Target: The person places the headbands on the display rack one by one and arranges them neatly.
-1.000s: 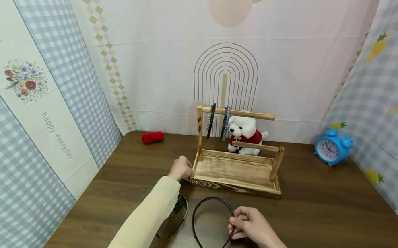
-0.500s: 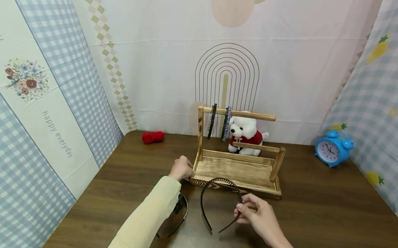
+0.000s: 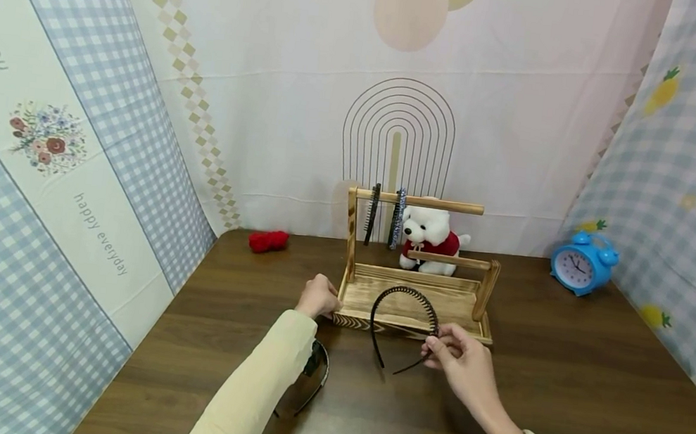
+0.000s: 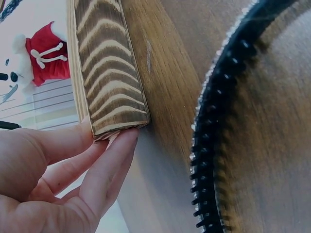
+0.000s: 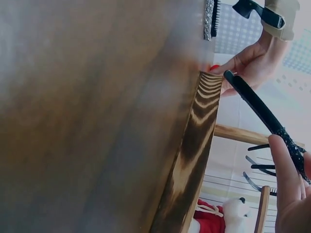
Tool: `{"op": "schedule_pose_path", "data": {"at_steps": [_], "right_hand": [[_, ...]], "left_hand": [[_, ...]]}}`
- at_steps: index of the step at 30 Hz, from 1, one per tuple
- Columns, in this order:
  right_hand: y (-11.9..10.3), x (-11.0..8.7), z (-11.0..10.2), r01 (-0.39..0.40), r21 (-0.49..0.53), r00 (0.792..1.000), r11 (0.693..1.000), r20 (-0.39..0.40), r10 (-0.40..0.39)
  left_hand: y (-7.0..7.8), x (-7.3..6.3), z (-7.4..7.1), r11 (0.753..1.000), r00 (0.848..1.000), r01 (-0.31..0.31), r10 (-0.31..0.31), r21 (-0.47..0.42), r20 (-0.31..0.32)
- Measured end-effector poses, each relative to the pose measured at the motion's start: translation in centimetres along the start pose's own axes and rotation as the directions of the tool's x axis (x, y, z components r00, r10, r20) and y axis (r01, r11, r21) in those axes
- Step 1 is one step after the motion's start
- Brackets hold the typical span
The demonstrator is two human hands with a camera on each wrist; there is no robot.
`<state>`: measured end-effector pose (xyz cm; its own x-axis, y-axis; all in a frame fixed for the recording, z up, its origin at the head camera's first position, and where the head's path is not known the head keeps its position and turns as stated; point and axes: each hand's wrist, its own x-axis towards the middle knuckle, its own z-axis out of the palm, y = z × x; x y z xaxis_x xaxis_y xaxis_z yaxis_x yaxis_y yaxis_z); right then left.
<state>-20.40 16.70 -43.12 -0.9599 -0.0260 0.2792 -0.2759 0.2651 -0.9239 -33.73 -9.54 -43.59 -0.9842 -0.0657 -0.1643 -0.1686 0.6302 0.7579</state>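
My left hand [image 3: 318, 296] grips the front left corner of a wooden stand [image 3: 351, 238], thumb on one side and fingers on the other in the left wrist view. The thumb and fingers of my right hand [image 3: 471, 368] pinch one side of a dark toothed headband [image 3: 405, 289]. It is raised in front of the stand's tray, arch up and ends down; glitter shows on it in the right wrist view. Another headband [image 4: 206, 126], black with a sparkly edge, lies on the table beside my left forearm. Two headbands hang from the upper bar, one black [image 3: 371, 214] and one bluish and glittery [image 3: 397, 219].
Behind the stand sits a white plush dog [image 3: 426, 224] in a red top. A blue alarm clock [image 3: 582, 264] stands at the back right, and a red fuzzy item [image 3: 268, 241] lies at the back left. Patterned cloth [image 3: 270, 110] encloses the table's back and sides.
My right hand has lifted the headband and carried it forward and slightly right, toward the stand. My left hand keeps its grip on the stand's corner.
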Motion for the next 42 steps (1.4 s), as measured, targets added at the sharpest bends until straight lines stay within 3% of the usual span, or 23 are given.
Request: {"op": "schedule_pose_path", "data": {"at_steps": [14,23,31,36,42], "right_hand": [[-0.5,1.9,0.2,0.108,-0.041,0.989,0.993,-0.1,-0.112],[-0.2,3.3,0.5,0.131,-0.101,0.976,0.986,-0.162,-0.146],[-0.7,4.4,0.8,0.166,-0.215,0.954,0.962,-0.213,-0.212],[-0.8,5.3,0.9,0.172,-0.286,0.944,0.943,-0.226,-0.241],[-0.7,6.1,1.2,0.173,-0.257,0.951,0.951,-0.209,-0.229]], "left_hand": [[-0.2,0.1,0.1,1.0,1.0,0.008,-0.008,0.019,-0.011],[-0.1,0.1,0.0,1.0,1.0,0.008,-0.007,0.026,-0.01],[-0.1,0.2,0.1,1.0,1.0,0.007,-0.007,0.03,-0.01],[-0.1,0.1,0.0,1.0,1.0,0.008,-0.008,0.026,-0.009],[-0.2,0.2,0.1,1.0,1.0,0.007,-0.007,0.018,0.001]]}}
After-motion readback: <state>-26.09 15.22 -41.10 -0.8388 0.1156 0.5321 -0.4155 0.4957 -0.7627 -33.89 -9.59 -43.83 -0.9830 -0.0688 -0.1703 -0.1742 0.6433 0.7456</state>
